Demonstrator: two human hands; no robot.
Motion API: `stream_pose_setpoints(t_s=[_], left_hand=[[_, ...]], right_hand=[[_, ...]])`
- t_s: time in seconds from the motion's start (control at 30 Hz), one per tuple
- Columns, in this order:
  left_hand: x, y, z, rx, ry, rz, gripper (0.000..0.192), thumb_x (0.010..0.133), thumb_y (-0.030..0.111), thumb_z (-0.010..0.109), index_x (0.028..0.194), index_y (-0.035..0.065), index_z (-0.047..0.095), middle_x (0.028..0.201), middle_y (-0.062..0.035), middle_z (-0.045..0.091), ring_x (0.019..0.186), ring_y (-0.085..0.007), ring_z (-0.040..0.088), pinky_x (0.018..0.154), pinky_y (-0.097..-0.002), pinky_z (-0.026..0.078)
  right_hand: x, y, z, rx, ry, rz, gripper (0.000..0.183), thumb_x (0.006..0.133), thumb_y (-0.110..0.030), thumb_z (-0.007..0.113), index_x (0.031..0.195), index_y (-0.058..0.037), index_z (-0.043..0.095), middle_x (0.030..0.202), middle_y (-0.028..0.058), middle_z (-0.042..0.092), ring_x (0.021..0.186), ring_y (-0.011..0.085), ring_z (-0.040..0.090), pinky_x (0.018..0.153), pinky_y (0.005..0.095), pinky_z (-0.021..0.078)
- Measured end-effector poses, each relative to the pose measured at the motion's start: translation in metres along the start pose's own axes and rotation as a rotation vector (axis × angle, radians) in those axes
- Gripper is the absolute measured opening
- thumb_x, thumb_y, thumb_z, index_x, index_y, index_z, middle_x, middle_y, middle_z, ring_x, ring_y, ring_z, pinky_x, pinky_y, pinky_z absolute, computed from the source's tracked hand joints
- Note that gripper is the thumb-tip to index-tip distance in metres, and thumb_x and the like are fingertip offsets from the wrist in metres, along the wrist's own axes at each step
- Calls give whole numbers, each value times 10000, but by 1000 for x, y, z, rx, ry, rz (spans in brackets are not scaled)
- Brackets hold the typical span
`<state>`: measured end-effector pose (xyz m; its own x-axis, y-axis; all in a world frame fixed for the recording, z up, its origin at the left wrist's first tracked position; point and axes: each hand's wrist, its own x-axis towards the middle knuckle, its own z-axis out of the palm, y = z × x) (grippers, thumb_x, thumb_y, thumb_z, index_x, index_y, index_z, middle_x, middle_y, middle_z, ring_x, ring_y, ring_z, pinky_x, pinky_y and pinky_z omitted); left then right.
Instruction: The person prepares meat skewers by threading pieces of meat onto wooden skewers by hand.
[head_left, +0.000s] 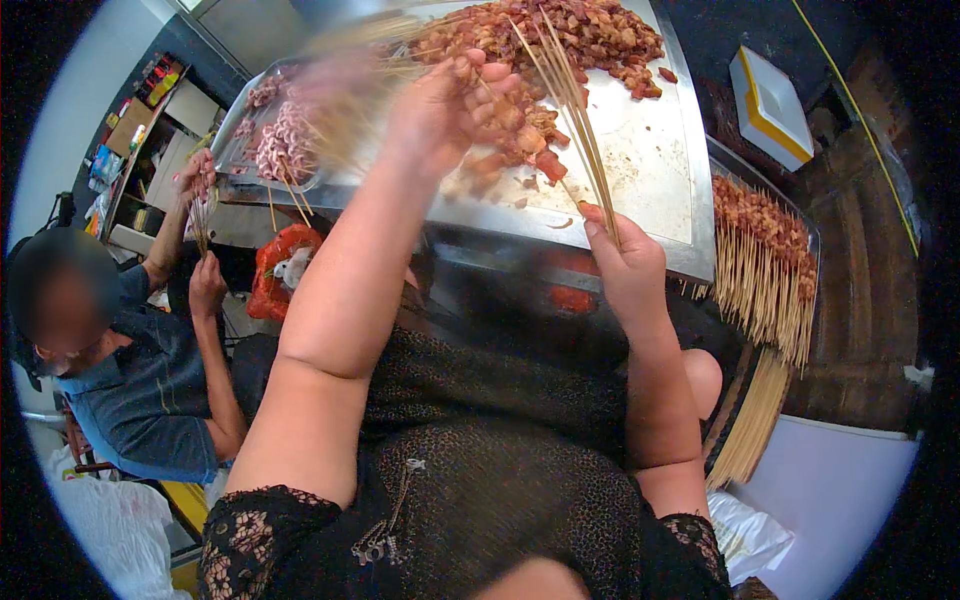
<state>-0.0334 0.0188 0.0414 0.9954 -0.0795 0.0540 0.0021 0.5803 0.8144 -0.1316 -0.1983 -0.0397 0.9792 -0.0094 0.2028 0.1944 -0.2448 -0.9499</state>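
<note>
My right hand (630, 247) grips a fan of bamboo skewers (574, 124) by their lower ends, above the front edge of the metal table. One skewer in it slants up to the left and carries reddish marinated meat pieces (551, 166). Curled and slightly blurred, my left hand (442, 112) is at the upper end of that skewer. Whether its fingers pinch meat or the tip is not clear. Behind both hands lies a big heap of marinated meat chunks (600, 37) on the white tabletop (645, 157).
A tray (225, 161) of pale meat strips (285, 142) sits left, beside blurred skewers (345, 127). A person (150, 382) at left holds thin skewers (201, 221). Right are loaded skewers (757, 262), a bare bundle (750, 420) and a white-yellow box (772, 109). A red bag (274, 274) hangs low left.
</note>
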Motion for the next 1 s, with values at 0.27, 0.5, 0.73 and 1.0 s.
stream_pose_setpoints(t_s=[0.27, 0.5, 0.73, 1.0], left_hand=[[-2, 1, 8, 9, -81, -40, 260, 928, 226, 418, 1101, 44, 484, 1048, -182, 600, 1020, -343, 570, 854, -447, 484], [1, -7, 5, -112, -59, 50, 245, 944, 236, 314, 969, 71, 492, 859, -126, 599, 884, -327, 603, 708, -391, 511], [4, -10, 10, -271, -147, 60, 218, 895, 208, 301, 865, 64, 462, 749, -102, 500, 739, -269, 512, 760, -431, 462], [-3, -16, 16, -320, -228, -81, 194, 867, 245, 342, 833, 97, 463, 749, -87, 515, 747, -266, 516, 734, -453, 455]], right_hand=[[2, -2, 4, 490, -201, 289, 221, 873, -136, 550, 1053, -38, 633, 629, -80, 478, 550, 40, 421, 497, 195, 343], [-1, 5, 20, 162, -54, 70, 226, 895, -160, 531, 1066, -47, 627, 606, -76, 445, 537, 28, 386, 478, 201, 322], [-5, -3, 25, 294, -156, 171, 247, 898, -149, 521, 1100, -35, 603, 595, -74, 427, 509, 18, 363, 457, 185, 300], [-6, -20, 17, 754, -337, 417, 286, 889, -114, 495, 1157, -18, 519, 575, -83, 366, 421, 11, 303, 364, 163, 240]])
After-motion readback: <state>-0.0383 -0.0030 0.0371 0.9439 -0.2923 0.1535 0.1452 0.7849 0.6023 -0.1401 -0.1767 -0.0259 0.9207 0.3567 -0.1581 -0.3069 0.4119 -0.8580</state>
